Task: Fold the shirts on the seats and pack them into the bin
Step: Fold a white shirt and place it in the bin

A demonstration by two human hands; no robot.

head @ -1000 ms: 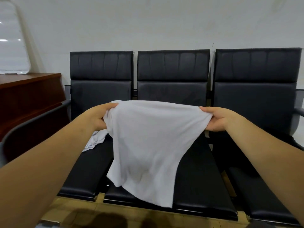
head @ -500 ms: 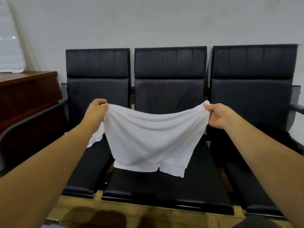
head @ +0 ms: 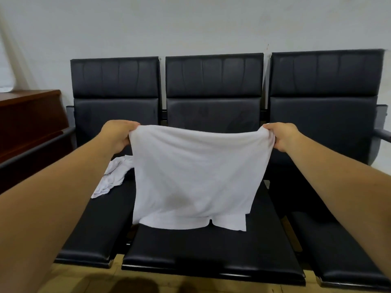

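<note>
Here 2 hands [head: 117, 136] [head: 284, 138] hold 1 shirt [head: 194, 176] of 2; 3 seats [head: 93, 233] [head: 203, 250] [head: 338, 250].

It looks like a waiting room; three joined black seats [head: 213, 246] against a plain white wall [head: 190, 24].

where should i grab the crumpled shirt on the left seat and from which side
Pinch the raised bunched folds near the middle of the crumpled shirt, coming down from above on its left. It lies loose and wrinkled on the left seat, so the ridges give a hold; its right side is hidden behind the held shirt.
</note>
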